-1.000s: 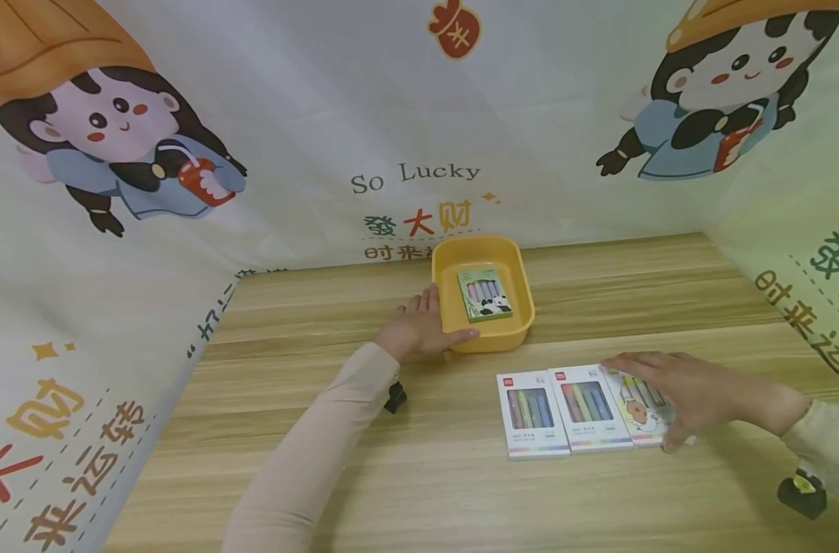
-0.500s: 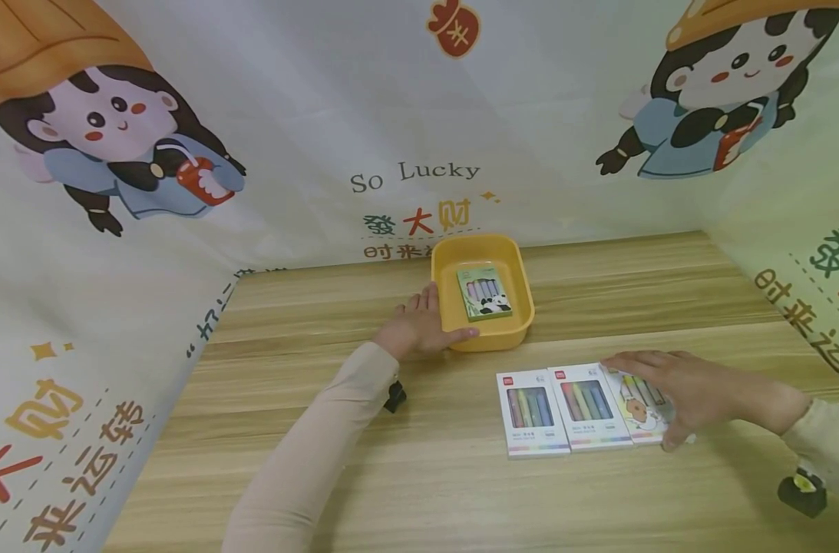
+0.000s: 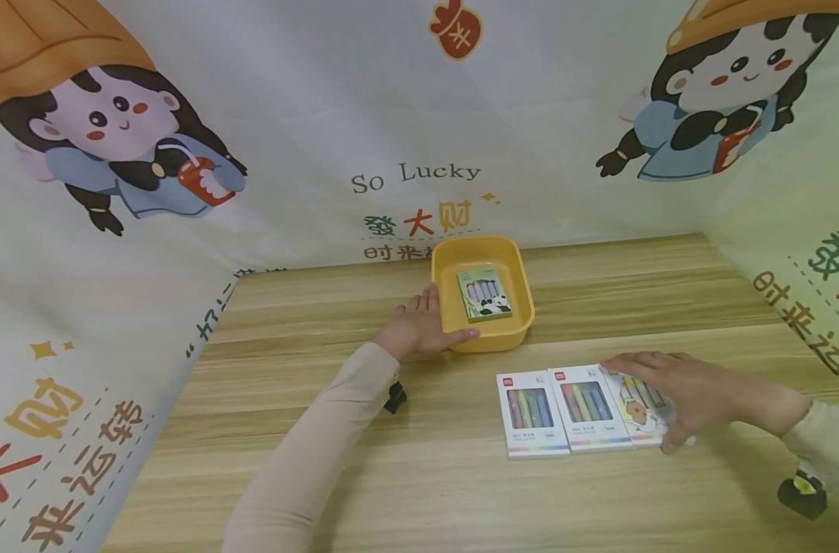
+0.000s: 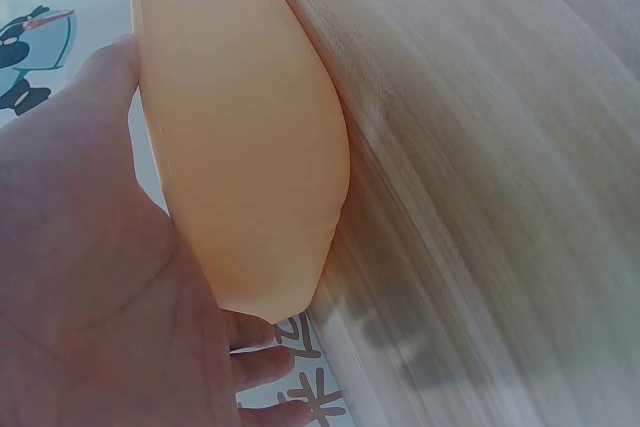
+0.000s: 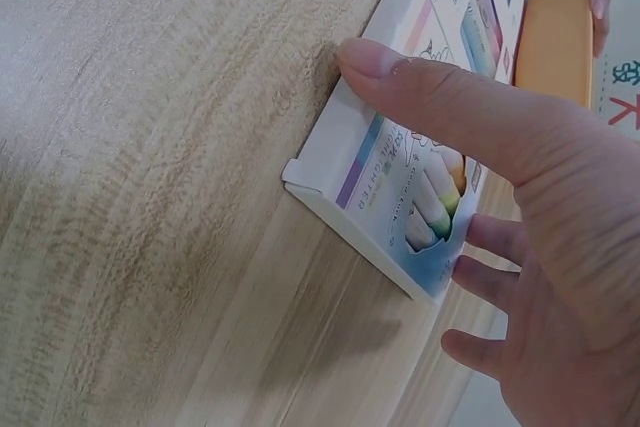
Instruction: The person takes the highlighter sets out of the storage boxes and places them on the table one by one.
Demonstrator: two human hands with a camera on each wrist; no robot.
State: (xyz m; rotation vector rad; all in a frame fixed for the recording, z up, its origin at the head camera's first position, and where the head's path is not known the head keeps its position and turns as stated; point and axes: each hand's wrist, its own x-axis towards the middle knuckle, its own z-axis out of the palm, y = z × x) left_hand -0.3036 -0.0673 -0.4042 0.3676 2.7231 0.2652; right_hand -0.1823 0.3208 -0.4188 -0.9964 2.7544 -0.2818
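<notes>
Left hand (image 3: 419,322): half-open, clasping yellow tray (image 3: 502,342) at its corner, seemingly steadying it | green panda box (image 3: 484,293): flat inside | right hand (image 3: 702,388): widely spread, gripping cartoon-print box (image 3: 635,411) end to end, apparently for control | two white boxes (image 3: 590,407): alongside, on worktop (image 3: 426,491)

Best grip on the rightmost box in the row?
Likely across its two short ends, from above: the rightmost box lies flat, the middle box crowds its left long side, and neither short end has a box against it.
</notes>
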